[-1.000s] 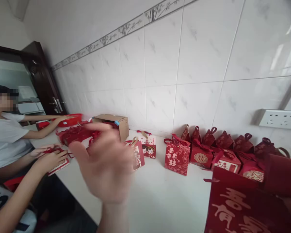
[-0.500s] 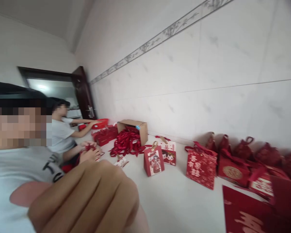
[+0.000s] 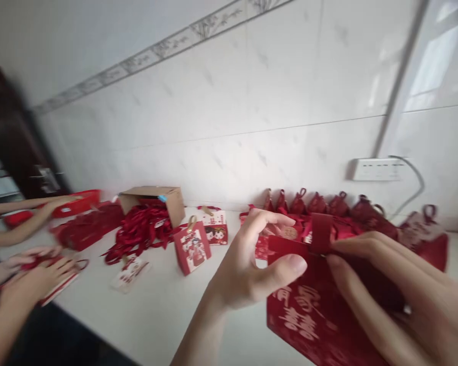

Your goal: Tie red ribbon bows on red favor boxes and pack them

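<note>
A red gift box [image 3: 301,325] with pale gold characters is in front of me at the lower right, its narrow top flap [image 3: 321,234] sticking up. My right hand [image 3: 400,300] pinches the box near the base of this flap between thumb and fingers. At the box's left edge is my left hand [image 3: 252,264], thumb and fingers spread with nothing between them. Whether it touches the box I cannot tell. Behind the hands, several finished red gift boxes [image 3: 316,203] with loop handles stand along the wall.
Farther left stand a small red box with a printed figure [image 3: 194,249], a white-and-red box [image 3: 217,231] and a cardboard carton [image 3: 175,203] spilling red ribbons [image 3: 145,229]. A co-worker's hands [image 3: 41,274] hold a red-and-white item. Another person's arm reaches a red basket [image 3: 80,203].
The view has swung right. The large curled hand close to the camera is gone from there; both my hands are now at the red gift box, the right one gripping it.
</note>
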